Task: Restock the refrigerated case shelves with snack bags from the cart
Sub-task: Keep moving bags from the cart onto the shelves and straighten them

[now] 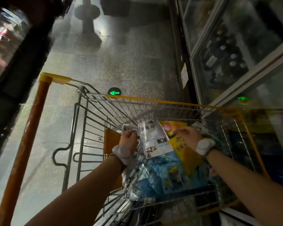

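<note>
A wire shopping cart [95, 121] with yellow rim trim stands in front of me, its basket holding several snack bags. A white bag [155, 141] lies on top, with yellow bags [185, 149] and blue bags [160, 175] around and under it. My left hand [129, 138] is down in the basket and grips the left edge of the white bag. My right hand [189, 135] hovers with curled fingers over the yellow bags at the right; whether it holds one is unclear. Both wrists wear a pale band.
The refrigerated case [235, 51] with glass doors runs along the right, close to the cart's right side. A dark shelf unit [15, 51] lines the left. The orange cart handle [28, 141] slants at left. A green arrow marker [114, 92] glows on the aisle floor.
</note>
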The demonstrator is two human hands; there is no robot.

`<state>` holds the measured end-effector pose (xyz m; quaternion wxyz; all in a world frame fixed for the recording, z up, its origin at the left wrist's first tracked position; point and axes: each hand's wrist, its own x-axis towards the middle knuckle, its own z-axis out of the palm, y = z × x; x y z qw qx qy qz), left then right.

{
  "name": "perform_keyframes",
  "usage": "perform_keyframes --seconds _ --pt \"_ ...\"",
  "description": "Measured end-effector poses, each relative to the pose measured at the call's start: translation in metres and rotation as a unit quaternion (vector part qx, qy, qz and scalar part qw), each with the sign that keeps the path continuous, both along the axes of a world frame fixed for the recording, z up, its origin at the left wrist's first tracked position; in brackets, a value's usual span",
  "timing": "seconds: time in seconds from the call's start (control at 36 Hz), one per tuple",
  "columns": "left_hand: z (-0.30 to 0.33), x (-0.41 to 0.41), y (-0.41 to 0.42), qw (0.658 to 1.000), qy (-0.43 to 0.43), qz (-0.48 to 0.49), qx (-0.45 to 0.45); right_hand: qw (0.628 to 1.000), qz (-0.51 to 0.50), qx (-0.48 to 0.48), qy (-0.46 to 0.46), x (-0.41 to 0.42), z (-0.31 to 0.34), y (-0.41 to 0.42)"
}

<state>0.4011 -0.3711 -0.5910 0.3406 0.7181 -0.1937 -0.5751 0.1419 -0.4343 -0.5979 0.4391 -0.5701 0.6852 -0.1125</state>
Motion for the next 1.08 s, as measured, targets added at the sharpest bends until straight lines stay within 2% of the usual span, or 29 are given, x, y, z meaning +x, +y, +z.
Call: perform_keyframes --seconds 0.11,0.17,0.28,0.33,0.42,0.5,0.61,0.72,0.75,0.81,0.89,0.97,1.08 --pt "-0.023 -0.017 -0.009 1.000 -0.008 -0.021 0.012 0.993 0.094 0.009 0.068 -0.022 -0.033 -0.015" --pt "-0.030 -0.021 -0.009 0.999 -0.012 -0.033 0.018 0.973 0.180 0.002 0.143 -0.029 -0.042 -0.018" --pt "-0.046 -0.030 -0.007 0.997 -0.038 -0.047 0.038 0.866 0.394 0.034 0.307 -0.043 -0.065 -0.017" --pt "-0.052 -0.032 -0.002 0.997 -0.040 -0.050 0.050 0.829 0.441 0.021 0.344 -0.048 -0.080 -0.016" --pt "-0.062 -0.032 0.005 0.993 -0.065 -0.085 0.055 0.830 0.449 0.009 0.331 -0.053 -0.097 -0.022" --pt "-0.073 -0.027 0.011 0.974 -0.126 -0.181 0.048 0.822 0.453 -0.046 0.343 -0.053 -0.100 -0.031" --pt "-0.076 -0.028 0.014 0.952 -0.161 -0.256 0.041 0.765 0.498 -0.115 0.391 -0.055 -0.099 -0.043" --pt "-0.079 -0.031 0.014 0.947 -0.159 -0.273 0.052 0.716 0.585 -0.134 0.357 -0.054 -0.092 -0.051" --pt "-0.075 -0.034 0.014 0.947 -0.159 -0.273 0.054 0.720 0.588 -0.140 0.340 -0.056 -0.091 -0.051" --pt "-0.063 -0.040 0.014 0.948 -0.161 -0.271 0.051 0.754 0.564 -0.164 0.295 -0.061 -0.091 -0.050" --pt "-0.058 -0.045 0.013 0.952 -0.146 -0.264 0.054 0.826 0.498 -0.148 0.217 -0.060 -0.085 -0.048" --pt "-0.050 -0.053 0.006 0.949 -0.138 -0.280 0.039 0.896 0.401 -0.089 0.170 -0.064 -0.069 -0.051" --pt "-0.041 -0.066 -0.007 0.950 -0.146 -0.276 0.014 0.959 0.241 -0.098 0.110 -0.071 -0.046 -0.049"
